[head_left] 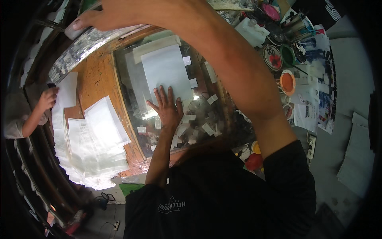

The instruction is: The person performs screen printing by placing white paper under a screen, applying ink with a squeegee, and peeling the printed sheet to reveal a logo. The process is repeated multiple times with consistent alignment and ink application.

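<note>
My left hand (166, 108) lies flat with fingers spread on the lower edge of a white sheet of paper (165, 69). The sheet rests on a glass-topped board (133, 105) with small tape pieces (207, 128) scattered over it. My right arm reaches across the top to the upper left. There my right hand (113, 15) grips the edge of a raised frame (85, 49) mottled in silver and grey; its thumb shows, and most fingers are hidden.
At the left, another person's hand (48, 98) holds a white sheet (67, 89). Overlapping white sheets (93, 139) spread along the wooden table (97, 75). Open paint tins (273, 57) and an orange paint tub (287, 82) crowd the right side. A power strip (311, 147) hangs lower right.
</note>
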{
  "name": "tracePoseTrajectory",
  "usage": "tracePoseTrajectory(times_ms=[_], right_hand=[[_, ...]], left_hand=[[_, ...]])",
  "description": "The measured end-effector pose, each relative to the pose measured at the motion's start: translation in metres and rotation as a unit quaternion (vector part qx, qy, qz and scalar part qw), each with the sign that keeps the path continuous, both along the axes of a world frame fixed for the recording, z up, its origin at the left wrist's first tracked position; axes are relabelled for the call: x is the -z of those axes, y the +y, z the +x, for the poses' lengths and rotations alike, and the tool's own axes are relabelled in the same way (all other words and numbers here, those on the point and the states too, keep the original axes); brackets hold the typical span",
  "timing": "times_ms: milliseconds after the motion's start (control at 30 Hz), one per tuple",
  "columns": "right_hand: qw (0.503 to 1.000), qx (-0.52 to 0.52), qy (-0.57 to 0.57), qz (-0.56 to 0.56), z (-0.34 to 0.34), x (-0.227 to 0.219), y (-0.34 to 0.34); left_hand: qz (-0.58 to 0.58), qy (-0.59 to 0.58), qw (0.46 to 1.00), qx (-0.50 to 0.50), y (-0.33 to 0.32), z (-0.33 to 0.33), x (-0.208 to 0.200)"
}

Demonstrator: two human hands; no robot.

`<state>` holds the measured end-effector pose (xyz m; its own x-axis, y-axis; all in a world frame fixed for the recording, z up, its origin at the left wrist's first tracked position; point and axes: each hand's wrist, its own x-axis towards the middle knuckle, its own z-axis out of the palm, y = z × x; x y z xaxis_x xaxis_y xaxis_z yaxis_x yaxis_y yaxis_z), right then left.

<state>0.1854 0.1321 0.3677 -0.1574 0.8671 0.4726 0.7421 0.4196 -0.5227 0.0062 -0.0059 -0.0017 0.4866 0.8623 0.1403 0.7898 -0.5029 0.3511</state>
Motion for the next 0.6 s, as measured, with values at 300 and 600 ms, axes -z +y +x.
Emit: tracePoseTrajectory(times_ms=[300,600], right_hand=[[0.977,0.113,-0.143,0.109,-0.032,0.083,-0.045],[0.966,0.089,-0.214,-0.115,-0.062,0.278,-0.135]], left_hand=[[-0.127,-0.457,0.878,-0.069,-0.008,-0.027,-0.128],[-0.572,-0.615,0.402,-0.365,-0.047,-0.07,-0.081]])
